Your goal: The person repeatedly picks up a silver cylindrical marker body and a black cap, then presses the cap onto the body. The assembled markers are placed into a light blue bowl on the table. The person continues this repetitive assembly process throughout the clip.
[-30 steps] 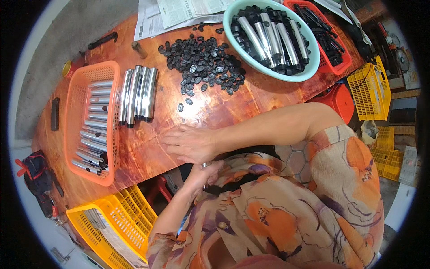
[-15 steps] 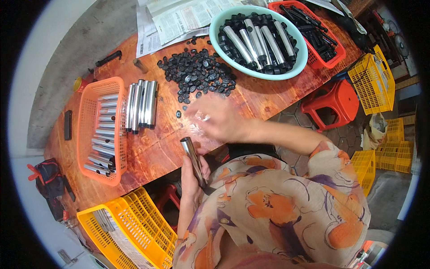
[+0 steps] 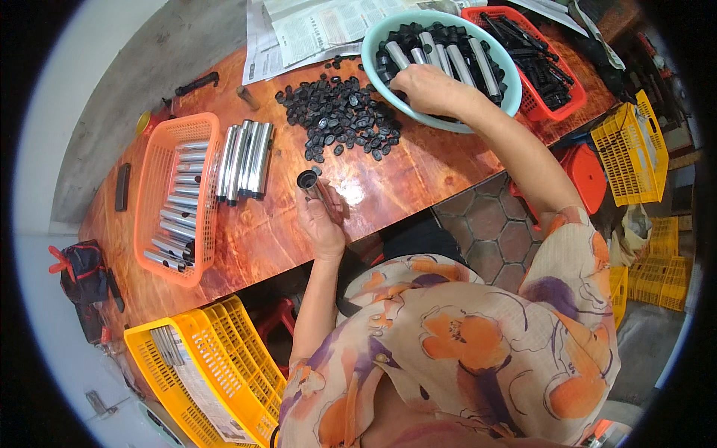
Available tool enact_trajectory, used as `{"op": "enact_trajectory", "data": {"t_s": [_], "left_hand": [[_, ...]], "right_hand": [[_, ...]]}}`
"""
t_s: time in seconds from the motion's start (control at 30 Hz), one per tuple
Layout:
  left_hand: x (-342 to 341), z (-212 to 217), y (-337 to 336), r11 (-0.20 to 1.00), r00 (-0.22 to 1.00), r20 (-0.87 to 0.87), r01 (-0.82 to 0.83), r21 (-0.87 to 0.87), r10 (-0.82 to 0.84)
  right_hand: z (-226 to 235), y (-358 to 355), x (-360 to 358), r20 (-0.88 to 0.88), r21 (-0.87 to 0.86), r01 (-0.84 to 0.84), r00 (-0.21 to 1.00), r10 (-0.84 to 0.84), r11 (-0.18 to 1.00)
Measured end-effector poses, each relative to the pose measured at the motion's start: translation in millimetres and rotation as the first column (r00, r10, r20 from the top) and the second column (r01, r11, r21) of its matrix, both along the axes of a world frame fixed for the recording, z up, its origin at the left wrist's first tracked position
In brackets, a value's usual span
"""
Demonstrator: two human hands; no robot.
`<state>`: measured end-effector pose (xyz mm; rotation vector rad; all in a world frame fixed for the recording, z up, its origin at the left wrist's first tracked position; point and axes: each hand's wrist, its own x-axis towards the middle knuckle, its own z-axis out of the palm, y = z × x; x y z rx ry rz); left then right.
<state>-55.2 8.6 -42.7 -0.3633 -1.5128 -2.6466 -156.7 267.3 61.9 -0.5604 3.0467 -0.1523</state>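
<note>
My left hand is closed around a shiny metal tube, tilted so that its dark-rimmed round end faces up. My right hand reaches over the near rim of a pale turquoise bowl. Its fingers are curled down among the bowl's contents, and whatever they grip is hidden. Several metal tubes lie in that bowl on top of black caps. A spread of small black oval pieces covers the table between the bowl and my left hand.
Left of the pieces, metal tubes lie side by side next to an orange basket of more tubes. A red basket of black parts stands at the far right. Newspapers lie at the back; a yellow crate stands below the table's near edge.
My right hand has moved from above the table's middle, right and away, into the bowl. My left hand has risen with the tube, whose end is turned more toward view.
</note>
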Motion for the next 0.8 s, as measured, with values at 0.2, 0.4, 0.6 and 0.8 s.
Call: {"op": "enact_trajectory", "data": {"t_s": [0.2,0.4,0.6,0.8], "left_hand": [[2.9,-6.7,5.0,0.992,0.996,-0.074,-0.066,-0.111,0.058],[3.2,-12.9,1.2,0.944,0.982,-0.151,-0.153,-0.292,0.112],[1.1,-12.9,1.7,0.895,0.962,-0.204,-0.249,-0.370,0.183],[1.0,-1.2,4.8,0.894,0.931,-0.303,-0.302,-0.331,0.203]], "right_hand": [[-3.3,17.7,-5.7,-0.063,-0.237,-0.040,0.998,0.026,0.971],[27.0,-45.4,49.7,0.099,-0.819,0.137,0.990,-0.097,0.558],[15.1,-113.3,82.5,-0.357,-0.766,-0.313,0.934,0.034,0.561],[6.5,-118.5,88.7,-0.488,-0.642,-0.468,0.860,0.147,0.607]]}}
